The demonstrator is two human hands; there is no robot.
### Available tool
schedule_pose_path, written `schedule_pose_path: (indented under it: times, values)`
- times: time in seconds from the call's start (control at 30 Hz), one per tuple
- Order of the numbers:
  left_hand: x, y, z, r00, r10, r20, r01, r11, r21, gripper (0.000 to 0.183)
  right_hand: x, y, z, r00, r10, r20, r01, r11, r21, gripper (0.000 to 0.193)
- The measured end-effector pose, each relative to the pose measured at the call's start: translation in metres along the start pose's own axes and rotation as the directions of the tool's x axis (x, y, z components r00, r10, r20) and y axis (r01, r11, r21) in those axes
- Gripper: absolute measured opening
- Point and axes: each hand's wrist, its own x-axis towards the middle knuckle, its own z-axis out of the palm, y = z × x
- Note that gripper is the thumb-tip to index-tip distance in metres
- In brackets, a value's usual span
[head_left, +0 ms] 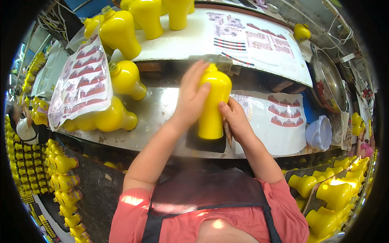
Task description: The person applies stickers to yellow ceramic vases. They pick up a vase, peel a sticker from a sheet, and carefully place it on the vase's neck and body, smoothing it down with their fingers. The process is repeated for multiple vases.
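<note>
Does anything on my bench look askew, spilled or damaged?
One thing: the left printed sheet sits aslant over yellow bottles, while the right-hand sheet lies flat on the bench. No spill is evident, and the held bottle shows no visible damage.

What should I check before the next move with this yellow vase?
1. Right hand on the yellow vase: ok, thumb against its side.
2. Left hand steadying it: cannot tell; it lies along the upper left side, fingers blurred.
3. Vase base seated on the black pad: cannot tell; contact is hidden from above.
4. Right-hand printed sheet spread out: ok, on the bench.
5. Left-hand printed sheet flat: not ok, draped over other vases.
</note>
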Motion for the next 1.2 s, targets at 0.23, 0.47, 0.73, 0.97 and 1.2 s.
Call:
schedule_pose_path:
  times: [0.23, 0.47, 0.73, 0.97, 1.2]
  values:
    - [-0.016, -0.003, 0.013, 0.977, -0.199, -0.074, 0.194, 0.979, -0.066, 0.069, 0.002, 0.001, 0.005, 0.990, -0.075, -0.122, 0.060, 0.991, -0.118, 0.056]
    - [-0.044, 0.014, 0.016, 0.892, -0.422, 0.160, 0.435, 0.707, -0.558, 0.083, -0.021, -0.021, 0.010, 0.873, -0.480, -0.081, 0.213, 0.527, -0.823, 0.075]
    - [-0.052, 0.017, 0.007, 0.938, -0.341, 0.056, 0.345, 0.932, -0.107, 0.083, -0.015, -0.018, 0.002, 0.965, -0.178, -0.192, 0.030, 0.804, -0.593, 0.081]
    - [-0.054, 0.007, 0.013, 0.918, -0.385, 0.091, 0.393, 0.858, -0.331, 0.091, -0.022, -0.005, 0.005, 0.913, -0.358, -0.195, 0.144, 0.730, -0.668, 0.070]
    - [-0.047, 0.010, 0.009, 0.876, -0.408, 0.259, 0.478, 0.654, -0.586, 0.094, -0.027, -0.002, 0.010, 0.843, -0.535, -0.053, 0.250, 0.477, -0.843, 0.072]
